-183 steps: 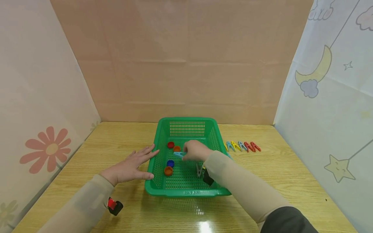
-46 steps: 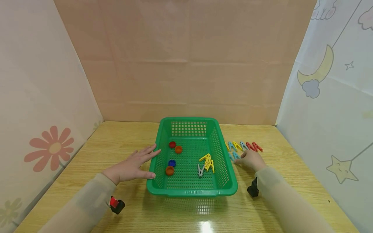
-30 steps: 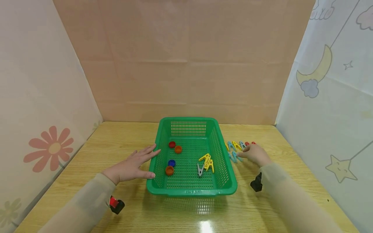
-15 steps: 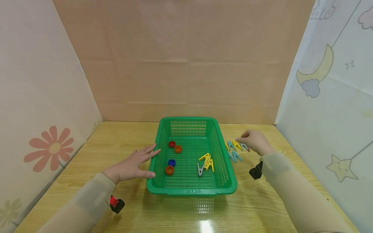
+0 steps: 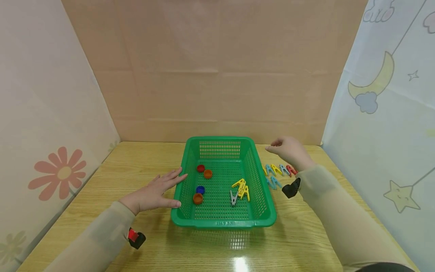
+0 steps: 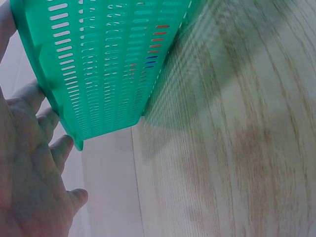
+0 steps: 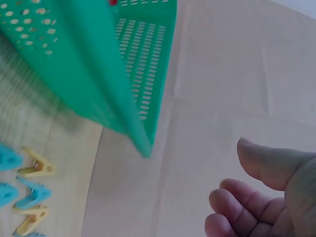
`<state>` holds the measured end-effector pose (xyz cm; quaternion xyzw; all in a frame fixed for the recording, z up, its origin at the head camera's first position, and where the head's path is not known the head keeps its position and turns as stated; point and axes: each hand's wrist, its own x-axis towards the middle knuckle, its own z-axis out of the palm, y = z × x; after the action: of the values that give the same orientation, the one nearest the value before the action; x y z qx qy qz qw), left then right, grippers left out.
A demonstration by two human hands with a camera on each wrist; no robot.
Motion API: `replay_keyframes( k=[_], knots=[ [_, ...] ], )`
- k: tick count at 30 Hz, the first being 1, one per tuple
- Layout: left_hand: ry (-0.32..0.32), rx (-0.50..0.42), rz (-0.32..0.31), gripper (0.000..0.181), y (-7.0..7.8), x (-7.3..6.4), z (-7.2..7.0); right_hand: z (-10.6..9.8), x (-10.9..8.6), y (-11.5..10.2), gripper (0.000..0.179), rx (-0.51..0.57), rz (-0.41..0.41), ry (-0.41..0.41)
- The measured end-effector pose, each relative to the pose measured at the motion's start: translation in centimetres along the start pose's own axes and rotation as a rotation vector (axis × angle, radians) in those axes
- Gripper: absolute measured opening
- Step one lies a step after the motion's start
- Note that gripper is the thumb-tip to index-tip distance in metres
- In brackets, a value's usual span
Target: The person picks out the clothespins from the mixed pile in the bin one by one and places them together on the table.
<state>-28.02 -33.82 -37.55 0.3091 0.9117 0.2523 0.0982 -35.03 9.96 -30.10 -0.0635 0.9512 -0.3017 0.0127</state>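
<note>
My left hand (image 5: 154, 194) rests with spread fingers on the left rim of a green plastic basket (image 5: 224, 223); the left wrist view shows its fingertips touching that rim. My right hand (image 5: 290, 151) hovers past the basket's back right side, holding nothing. In the right wrist view its thumb (image 7: 271, 160) stands apart from loosely bent fingers. Below it on the table lie clothespins: a back row with yellow pins (image 5: 276, 169), blue pins and red pins (image 5: 291, 170), and two light blue pins (image 5: 275, 182) in front. Inside the basket are yellow clothespins (image 5: 241, 187) and a grey clothespin (image 5: 233, 198).
On the basket's left side inside lie a red cap (image 5: 201, 168), a blue cap (image 5: 200, 190) and two orange caps (image 5: 208, 173). The wooden table (image 5: 142, 158) is bounded by a tan back panel (image 5: 217, 75) and printed side panels.
Earlier my right hand held a light blue clothespin inside the basket. Two light blue pins now lie in the front row outside, and the hand has lifted away backward. My left hand stayed put.
</note>
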Motion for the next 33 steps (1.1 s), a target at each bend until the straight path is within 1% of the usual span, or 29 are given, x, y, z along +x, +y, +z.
replay_keyframes(
  k=[4, 10, 13, 17, 22, 27, 29, 33],
  knots=[
    [0.001, 0.0, 0.002, 0.086, -0.1, 0.1, 0.0, 0.4, 0.2, -1.7, 0.044, 0.009, -0.025, 0.009],
    [0.002, 0.011, 0.001, 0.087, -0.2, 0.1, 0.0, 1.8, 0.7, -4.0, 0.041, 0.045, -0.061, -0.01],
    [0.001, 0.011, -0.004, 0.088, -0.1, 0.1, 0.0, 2.7, 0.9, -5.0, 0.038, 0.057, -0.094, -0.024],
    [0.0, 0.013, -0.011, 0.088, -0.1, 0.1, 0.0, 4.0, 1.1, -6.2, 0.036, 0.044, -0.153, -0.047],
    [-0.002, 0.015, -0.01, 0.089, -0.3, 0.1, 0.1, 6.3, 1.6, -7.1, 0.033, 0.011, -0.205, -0.1],
    [0.0, 0.016, -0.009, 0.089, -0.3, 0.2, 0.1, 8.6, 1.8, -7.8, 0.031, 0.0, -0.204, -0.172],
    [0.0, 0.016, -0.014, 0.088, -0.3, 0.2, 0.1, 9.4, 1.7, -8.0, 0.031, -0.023, -0.208, -0.2],
    [-0.003, 0.013, -0.017, 0.088, -0.3, 0.2, 0.1, 10.9, 1.8, -7.7, 0.029, -0.063, -0.209, -0.269]
  ],
)
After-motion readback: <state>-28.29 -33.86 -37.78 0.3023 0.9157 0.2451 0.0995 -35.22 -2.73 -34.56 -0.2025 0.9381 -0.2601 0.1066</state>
